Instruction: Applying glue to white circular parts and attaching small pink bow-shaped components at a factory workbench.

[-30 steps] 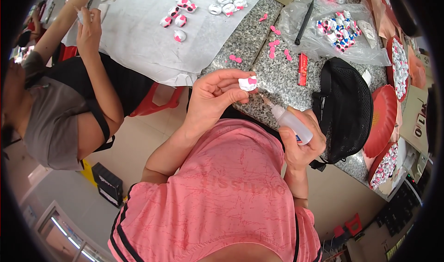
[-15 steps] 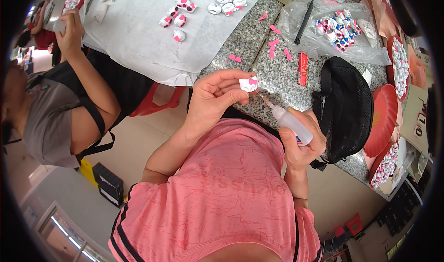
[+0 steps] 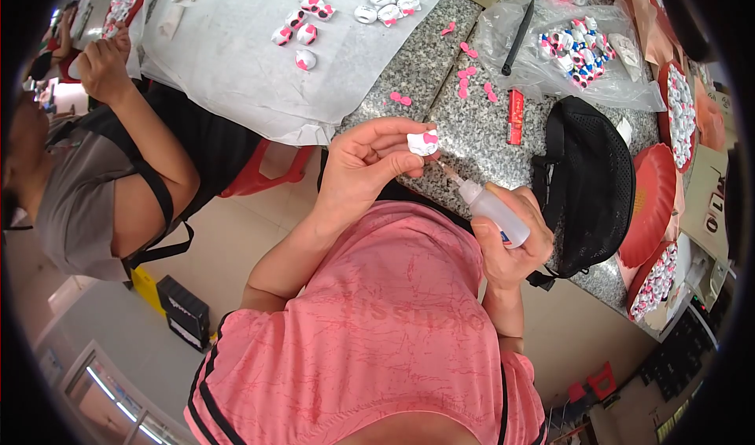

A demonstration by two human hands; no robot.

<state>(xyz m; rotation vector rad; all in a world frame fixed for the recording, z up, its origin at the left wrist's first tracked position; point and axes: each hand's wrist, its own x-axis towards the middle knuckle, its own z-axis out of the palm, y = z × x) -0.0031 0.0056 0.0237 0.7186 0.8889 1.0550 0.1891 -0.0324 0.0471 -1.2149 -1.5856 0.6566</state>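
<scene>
Between the thumb and fingers of my left hand (image 3: 370, 162) is a small white figurine head (image 3: 423, 143) with a pink bow on it. My right hand (image 3: 513, 244) is wrapped round a translucent squeeze bottle (image 3: 497, 213) with a thin nozzle. The nozzle tip points up and left, close to the lower right side of the figurine head; whether they touch I cannot tell. Loose pink bows (image 3: 468, 49) lie on the speckled stone table beyond my hands. On the white paper sheet (image 3: 236, 68) sit several more white heads (image 3: 307, 60), some with pink bows.
A black mesh bag (image 3: 590, 189) lies right of my right hand, near a red tube-like packet (image 3: 515, 117). Farther off are a black stick (image 3: 518, 36) and a plastic bag of small pieces (image 3: 578, 52). Red trays (image 3: 651, 201) line the right edge. A co-worker (image 3: 102, 178) sits at left.
My hands, the figurine head and the bottle have hardly moved. At left, the co-worker's raised hand has shifted a little left and down.
</scene>
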